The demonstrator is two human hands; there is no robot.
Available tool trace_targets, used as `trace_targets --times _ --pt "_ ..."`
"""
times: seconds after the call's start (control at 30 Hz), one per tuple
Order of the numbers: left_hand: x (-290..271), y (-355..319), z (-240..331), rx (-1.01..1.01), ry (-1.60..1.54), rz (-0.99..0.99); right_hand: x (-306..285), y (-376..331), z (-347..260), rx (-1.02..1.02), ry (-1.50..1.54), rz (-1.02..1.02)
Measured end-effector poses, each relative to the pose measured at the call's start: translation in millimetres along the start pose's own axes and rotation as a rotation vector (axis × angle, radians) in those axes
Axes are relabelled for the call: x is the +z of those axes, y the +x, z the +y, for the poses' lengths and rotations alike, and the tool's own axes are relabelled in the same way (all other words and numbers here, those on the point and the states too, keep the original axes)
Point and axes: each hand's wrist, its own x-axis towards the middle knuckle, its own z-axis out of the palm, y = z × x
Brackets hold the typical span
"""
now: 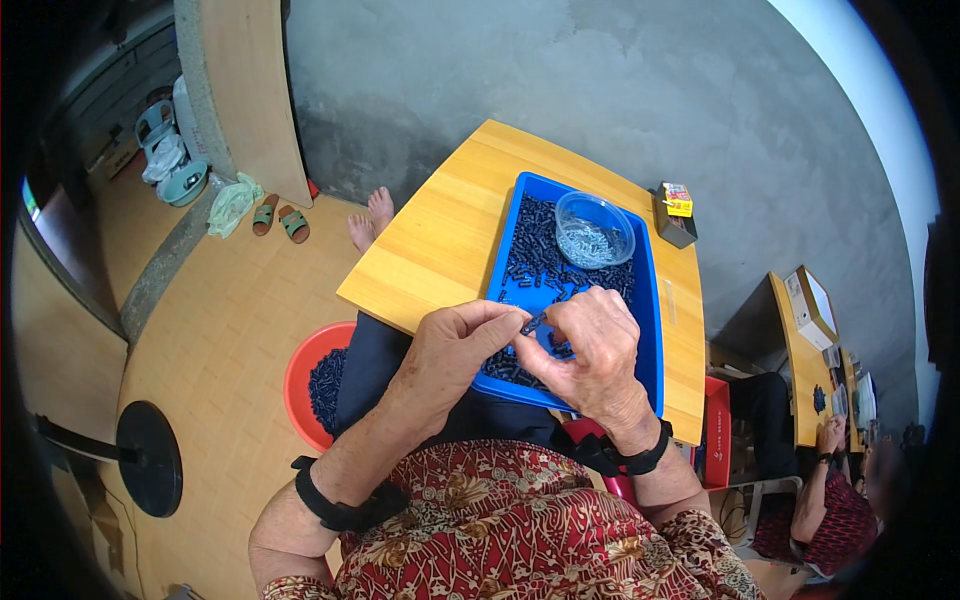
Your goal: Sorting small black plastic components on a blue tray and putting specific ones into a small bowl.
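Note:
Over the near part of a blue tray point(652, 330), my two hands meet at a small black plastic piece point(534, 324). My left hand point(455, 345) pinches toward it between thumb and forefinger. My right hand point(595, 350) grips the piece from the other side, fingers curled. Whether a smaller part is pinched in my left fingertips is hidden. Many loose black pieces point(530, 235) lie in the tray. Inside the tray a clear round tub point(622, 235) holds small shiny metal parts point(588, 246).
The tray stands on a wooden table point(440, 240). A red basin point(300, 385) of black pieces stands on the floor at my left. A dark box point(675, 225) with a yellow packet is at the table's right edge. Another person point(815, 510) sits at a table at far right.

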Motion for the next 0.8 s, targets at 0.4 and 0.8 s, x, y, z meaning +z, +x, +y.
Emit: trace_targets --times 0.4,0.8 --pt "-1.4 -2.1 5.2 0.000 0.060 -0.103 0.3 -0.8 0.7 -0.058 -0.018 0.012" --pt "-2.5 -1.6 9.8 0.026 0.192 -0.105 -0.9 -1.4 -0.1 -0.074 0.063 0.026"
